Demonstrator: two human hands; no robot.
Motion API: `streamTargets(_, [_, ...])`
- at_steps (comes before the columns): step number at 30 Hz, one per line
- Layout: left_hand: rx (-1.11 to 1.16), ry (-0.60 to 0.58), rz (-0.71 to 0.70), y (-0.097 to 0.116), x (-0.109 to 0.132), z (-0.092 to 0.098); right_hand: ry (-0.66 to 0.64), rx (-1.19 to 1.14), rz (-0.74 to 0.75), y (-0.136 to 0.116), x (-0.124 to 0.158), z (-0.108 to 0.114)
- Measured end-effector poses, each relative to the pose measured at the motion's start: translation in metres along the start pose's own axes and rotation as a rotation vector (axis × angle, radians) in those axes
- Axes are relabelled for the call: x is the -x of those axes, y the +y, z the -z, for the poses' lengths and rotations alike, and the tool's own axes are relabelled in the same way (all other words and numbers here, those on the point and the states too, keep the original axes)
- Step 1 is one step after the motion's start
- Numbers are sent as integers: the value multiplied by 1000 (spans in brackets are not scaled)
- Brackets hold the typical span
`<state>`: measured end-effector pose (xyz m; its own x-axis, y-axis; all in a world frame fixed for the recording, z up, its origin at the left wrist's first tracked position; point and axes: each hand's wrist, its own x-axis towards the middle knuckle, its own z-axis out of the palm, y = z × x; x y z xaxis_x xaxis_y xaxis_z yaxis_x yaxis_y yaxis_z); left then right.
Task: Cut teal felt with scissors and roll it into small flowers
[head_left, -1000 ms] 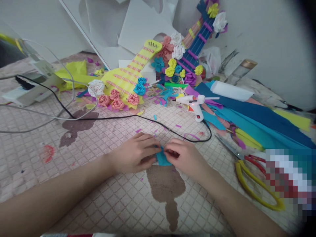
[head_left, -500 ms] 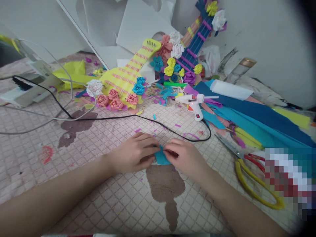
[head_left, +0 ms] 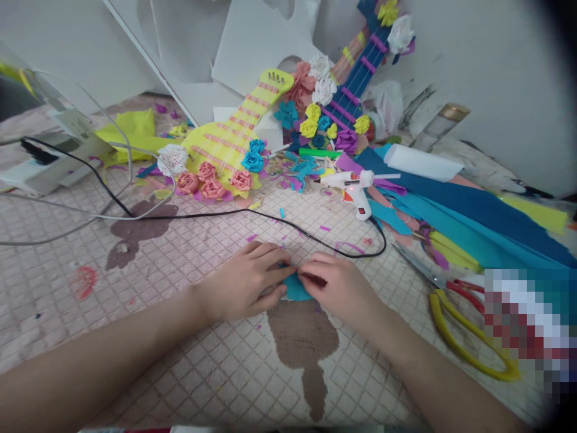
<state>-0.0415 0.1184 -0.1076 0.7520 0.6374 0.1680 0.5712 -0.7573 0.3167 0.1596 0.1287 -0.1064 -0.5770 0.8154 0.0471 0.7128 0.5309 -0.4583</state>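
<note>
A small teal piece of paper (head_left: pixel 295 290) lies on the pink quilted mat (head_left: pixel 189 252) between my two hands. My left hand (head_left: pixel 246 279) pinches its left edge with curled fingers. My right hand (head_left: pixel 336 285) pinches its top right edge, fingers pressed together. Both hands rest low on the mat, touching each other over the paper. Most of the paper is hidden under my fingers.
A white glue gun (head_left: pixel 356 187) with a black cord (head_left: pixel 225 214) lies beyond my hands. Yellow paper guitar (head_left: pixel 229 141) and blue paper guitar (head_left: pixel 356 84) with paper flowers stand at the back. Coloured paper sheets (head_left: pixel 469 216) and yellow-handled scissors (head_left: pixel 455 325) lie right.
My hands have barely moved; the fingers have shifted slightly on the teal paper, which now shows a little less between them.
</note>
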Motion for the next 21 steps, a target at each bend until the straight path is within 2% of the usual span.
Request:
streamTargets(13, [-145, 21, -12, 3, -1, -1, -168, 80, -36, -7, 5, 14])
streamTargets(21, [-189, 26, -2, 6, 0, 0, -114, 150, -2, -9, 9, 15])
